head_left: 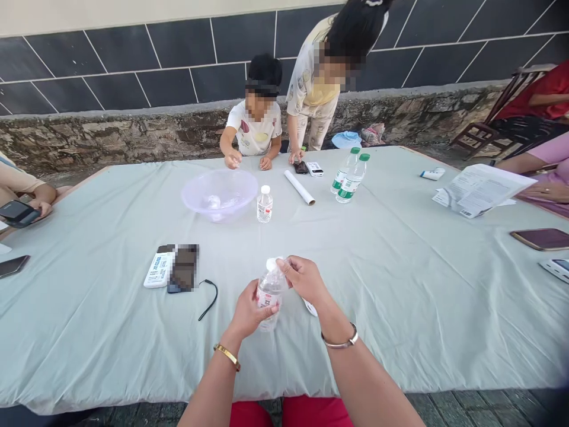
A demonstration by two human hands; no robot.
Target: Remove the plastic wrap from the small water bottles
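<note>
A small clear plastic water bottle (pixel 267 302) with a white cap and a red-and-white label stands upright, slightly tilted, in front of me. My left hand (pixel 249 311) wraps around its lower half, thumb across the label. Beside the cap, my right hand (pixel 306 279) is closed in a pinch, thumb tip at the cap's right edge. Something clear, like thin film, shows by those fingers, but I cannot tell what it is. Under my right wrist a white object (pixel 310 307) is partly hidden. Farther off stands a similar small bottle (pixel 264 206).
A translucent purple bowl (pixel 195 193) holds clear items. Around it are a white roll (pixel 299 187), two green-capped bottles (pixel 350 184), phones (pixel 183 270) with a black strap, and papers (pixel 478 188). Two people (pixel 258 127) stand across the cloth-covered table (pixel 400 284); others sit at both sides.
</note>
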